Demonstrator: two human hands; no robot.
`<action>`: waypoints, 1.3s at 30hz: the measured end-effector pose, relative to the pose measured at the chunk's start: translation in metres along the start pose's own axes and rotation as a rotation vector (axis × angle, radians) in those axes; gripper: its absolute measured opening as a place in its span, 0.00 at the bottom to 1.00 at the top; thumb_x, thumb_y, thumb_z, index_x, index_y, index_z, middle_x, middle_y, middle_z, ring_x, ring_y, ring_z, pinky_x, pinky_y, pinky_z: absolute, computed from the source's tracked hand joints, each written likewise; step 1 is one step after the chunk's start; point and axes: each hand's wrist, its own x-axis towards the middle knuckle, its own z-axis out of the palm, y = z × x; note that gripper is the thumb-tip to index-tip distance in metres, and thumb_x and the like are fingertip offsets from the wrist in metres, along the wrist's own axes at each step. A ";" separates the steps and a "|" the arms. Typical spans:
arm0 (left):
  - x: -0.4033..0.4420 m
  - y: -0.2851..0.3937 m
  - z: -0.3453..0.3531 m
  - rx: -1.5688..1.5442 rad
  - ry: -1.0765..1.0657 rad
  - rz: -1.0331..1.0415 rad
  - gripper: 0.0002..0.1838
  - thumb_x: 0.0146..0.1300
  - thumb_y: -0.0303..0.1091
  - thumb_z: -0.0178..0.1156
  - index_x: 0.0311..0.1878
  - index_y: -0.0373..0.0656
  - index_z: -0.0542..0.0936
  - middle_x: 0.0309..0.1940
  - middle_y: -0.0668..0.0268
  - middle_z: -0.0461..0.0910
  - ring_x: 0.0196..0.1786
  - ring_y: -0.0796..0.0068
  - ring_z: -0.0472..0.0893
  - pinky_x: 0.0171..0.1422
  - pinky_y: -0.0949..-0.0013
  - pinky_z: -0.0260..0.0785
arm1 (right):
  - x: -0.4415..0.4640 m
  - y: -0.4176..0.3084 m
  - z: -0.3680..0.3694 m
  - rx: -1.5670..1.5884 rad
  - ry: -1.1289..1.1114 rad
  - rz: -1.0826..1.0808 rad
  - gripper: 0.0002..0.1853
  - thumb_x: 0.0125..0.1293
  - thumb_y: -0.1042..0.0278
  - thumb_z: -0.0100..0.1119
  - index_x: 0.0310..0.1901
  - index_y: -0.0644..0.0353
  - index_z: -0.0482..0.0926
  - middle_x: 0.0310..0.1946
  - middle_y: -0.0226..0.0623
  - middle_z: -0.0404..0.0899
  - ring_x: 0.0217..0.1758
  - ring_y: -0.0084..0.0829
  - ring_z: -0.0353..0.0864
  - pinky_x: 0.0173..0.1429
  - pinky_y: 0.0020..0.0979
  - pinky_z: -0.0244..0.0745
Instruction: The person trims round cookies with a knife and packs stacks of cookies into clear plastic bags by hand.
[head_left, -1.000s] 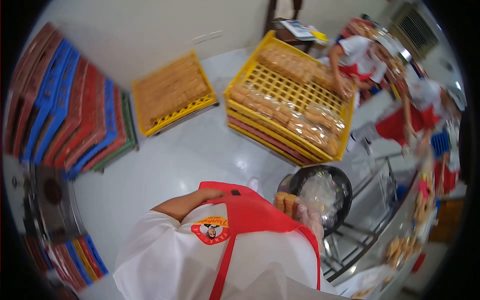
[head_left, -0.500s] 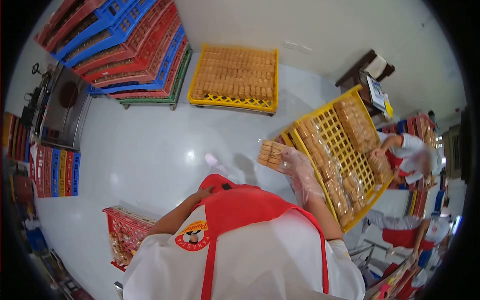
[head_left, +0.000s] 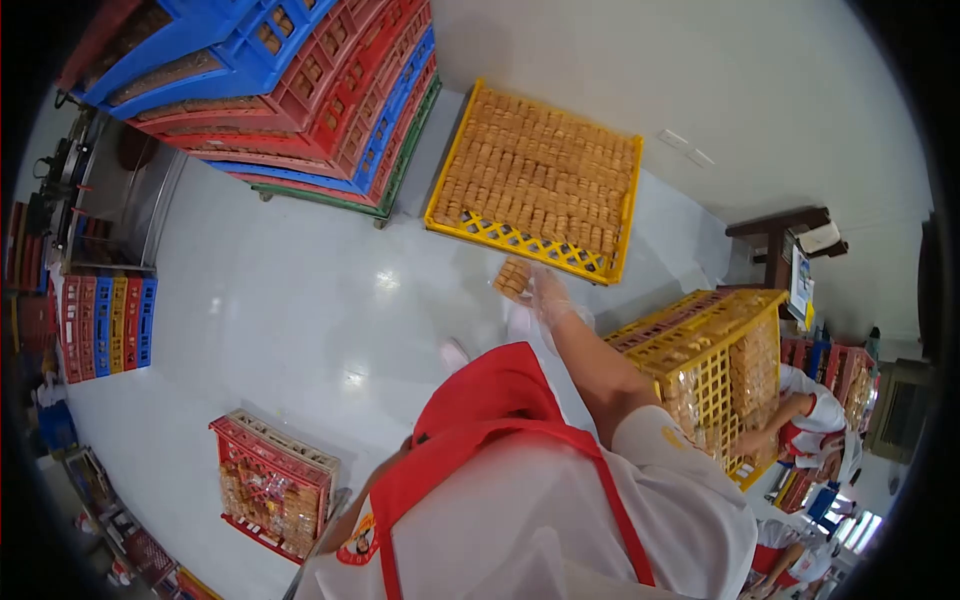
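My right hand (head_left: pixel 548 296), in a clear plastic glove, is closed on a pack of brown biscuits (head_left: pixel 513 279). The pack is held out over the floor, just short of the front edge of a low yellow crate (head_left: pixel 530 240). Rows of similar biscuits (head_left: pixel 545 170) fill that crate. Of my left arm (head_left: pixel 365 495), only part shows beside the red apron (head_left: pixel 490 390); the fingers of that hand are hidden.
Tall stacked red and blue crates (head_left: pixel 330 130) stand on a green base at upper left. A tilted yellow crate (head_left: pixel 710 390) with packs is at right, where a co-worker's hand (head_left: pixel 750 443) reaches in. A red crate (head_left: pixel 270 485) with packs sits at lower left.
My right hand has carried the biscuit pack away from the tilted yellow crate toward the low one. My view has turned and come closer to the low crate. My left hand has slipped from sight.
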 end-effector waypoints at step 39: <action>0.009 0.146 0.032 -0.690 0.330 -0.592 0.21 0.61 0.50 0.59 0.50 0.43 0.79 0.48 0.59 0.72 0.50 0.52 0.73 0.52 0.46 0.68 | 0.355 0.025 0.085 -1.916 -0.524 -0.482 0.16 0.62 0.54 0.60 0.41 0.58 0.79 0.39 0.42 0.82 0.41 0.38 0.83 0.43 0.37 0.76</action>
